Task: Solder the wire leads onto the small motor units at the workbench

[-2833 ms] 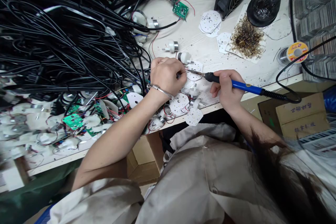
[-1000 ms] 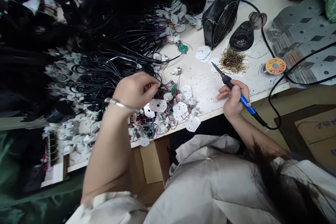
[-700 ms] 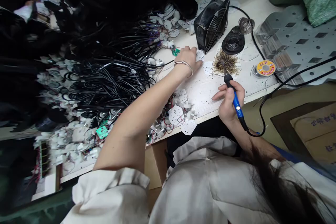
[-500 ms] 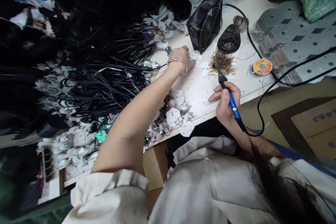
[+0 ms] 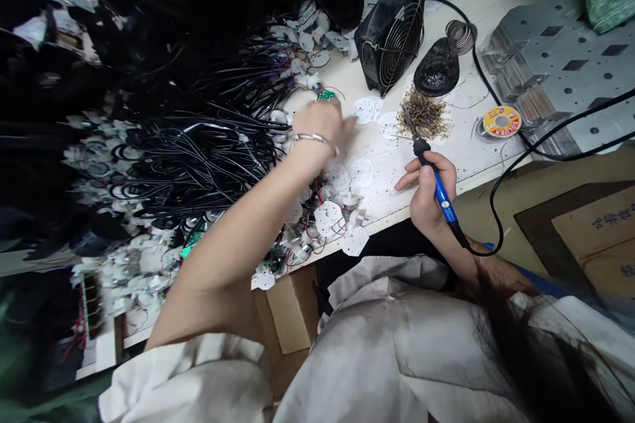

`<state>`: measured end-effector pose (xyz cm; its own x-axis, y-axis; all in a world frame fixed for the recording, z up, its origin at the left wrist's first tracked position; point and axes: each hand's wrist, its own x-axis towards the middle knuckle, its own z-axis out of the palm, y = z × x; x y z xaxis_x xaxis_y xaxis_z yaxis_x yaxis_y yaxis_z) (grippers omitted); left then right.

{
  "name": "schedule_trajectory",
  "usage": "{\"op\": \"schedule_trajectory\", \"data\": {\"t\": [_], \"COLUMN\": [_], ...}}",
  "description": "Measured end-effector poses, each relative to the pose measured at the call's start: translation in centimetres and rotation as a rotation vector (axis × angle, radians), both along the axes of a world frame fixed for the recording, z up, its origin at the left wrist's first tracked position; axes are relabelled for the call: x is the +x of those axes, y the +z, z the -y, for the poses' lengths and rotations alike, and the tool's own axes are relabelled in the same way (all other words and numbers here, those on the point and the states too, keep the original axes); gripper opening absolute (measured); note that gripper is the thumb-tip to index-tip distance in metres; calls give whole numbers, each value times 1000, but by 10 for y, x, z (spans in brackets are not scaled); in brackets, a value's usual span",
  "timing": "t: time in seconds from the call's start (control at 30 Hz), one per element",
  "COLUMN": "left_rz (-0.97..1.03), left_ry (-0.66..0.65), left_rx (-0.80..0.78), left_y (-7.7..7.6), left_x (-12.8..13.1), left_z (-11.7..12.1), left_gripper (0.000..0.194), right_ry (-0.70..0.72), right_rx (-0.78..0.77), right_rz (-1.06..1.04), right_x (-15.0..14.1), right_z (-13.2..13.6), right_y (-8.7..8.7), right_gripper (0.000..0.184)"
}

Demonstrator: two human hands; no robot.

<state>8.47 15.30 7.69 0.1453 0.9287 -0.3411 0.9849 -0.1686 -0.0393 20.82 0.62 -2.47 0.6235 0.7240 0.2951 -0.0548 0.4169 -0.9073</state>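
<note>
My right hand (image 5: pixel 430 195) is wrapped round the blue handle of a soldering iron (image 5: pixel 443 197). The iron's tip points into a heap of brown-gold crumbs (image 5: pixel 427 115) on the table. Over the table's middle is my left hand (image 5: pixel 320 124), blurred by motion, its fingers too smeared to read. Just beyond its knuckles lies a small green circuit board (image 5: pixel 326 94) with a red wire. Thin white plates (image 5: pixel 367 110) with small holes lie to the right of that hand, and another pale plate (image 5: pixel 362 172) lies nearer to me.
A black fan (image 5: pixel 389 39) stands at the back beside a black dish (image 5: pixel 436 71) and a wire coil (image 5: pixel 461 37). A solder spool (image 5: pixel 500 122) sits near the right edge. Bundled black cables (image 5: pixel 208 158) with white parts fill the left. The iron's cord (image 5: pixel 496 211) loops at right.
My left hand has moved left and slightly toward me, uncovering the white plates and the green board. A pale plate now shows on the table nearer me. My right hand stays put.
</note>
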Motion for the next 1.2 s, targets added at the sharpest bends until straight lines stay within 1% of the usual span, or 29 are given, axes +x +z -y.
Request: {"op": "schedule_trajectory", "data": {"t": [0.07, 0.13, 0.17, 0.23, 0.3, 0.37, 0.4, 0.43, 0.47, 0.53, 0.57, 0.67, 0.73, 0.8, 0.87, 0.93, 1.0, 1.1, 1.2], "left_rz": [24, 79, 126, 247, 393, 513, 533, 511, 461, 292, 194, -78, -149, -139, -85, 15, 120, 165, 97], "left_ry": [79, 132, 149, 156, 125, 54, -9, -91, -181, -344, -394, -479, -559, -652, -720, -775, -813, -839, -825], "left_rx": [83, 69, 56, 50, 39, 13, -1, 1, 3, 3, -14, -111, -158, -166, -135, -106, -111, -168, -206], "left_y": [-4, -8, -10, -9, -3, 4, 6, 8, 9, 9, 8, 6, 3, -3, -11, -20, -26, -27, -23], "left_x": [-10, -16, -17, -18, -20, -26, -31, -36, -40, -47, -48, -48, -50, -56, -66, -76, -82, -81, -71], "left_z": [-26, -44, -48, -45, -31, -12, -2, 8, 18, 36, 45, 66, 75, 79, 78, 71, 63, 54, 55], "left_gripper": [52, 50, 50, 51, 53, 53, 52, 50, 49, 46, 46, 43, 42, 44, 46, 44, 43, 40, 41], "right_ry": [6, 6, 5, 3, 1, -10, -19, -27, -33, -50, -65, -138, -152, -133, -122, -120, -113, -85, -27], "right_rx": [-2, -8, -11, -14, -14, -10, -6, -2, -3, -15, -21, -32, -75, -133, -170, -194, -217, -261, -304], "right_rz": [-5, -4, -3, -3, -2, -2, -5, -12, -22, -31, -27, 11, 39, 54, 56, 56, 54, 68, 118], "right_x": [0, 0, 0, 0, -1, -1, 0, 2, 6, 20, 30, 61, 79, 89, 92, 92, 91, 92, 94], "right_z": [0, 1, 1, 0, -1, -2, -2, -2, -2, -1, -2, -9, -16, -23, -26, -28, -28, -29, -30], "right_y": [0, 0, 0, 0, 0, 0, 0, 0, 1, 2, 2, 2, -1, -4, -6, -6, -5, -2, 0], "right_gripper": [22, 22, 22, 23, 24, 25, 25, 25, 25, 25, 26, 32, 36, 40, 45, 49, 52, 55, 56]}}
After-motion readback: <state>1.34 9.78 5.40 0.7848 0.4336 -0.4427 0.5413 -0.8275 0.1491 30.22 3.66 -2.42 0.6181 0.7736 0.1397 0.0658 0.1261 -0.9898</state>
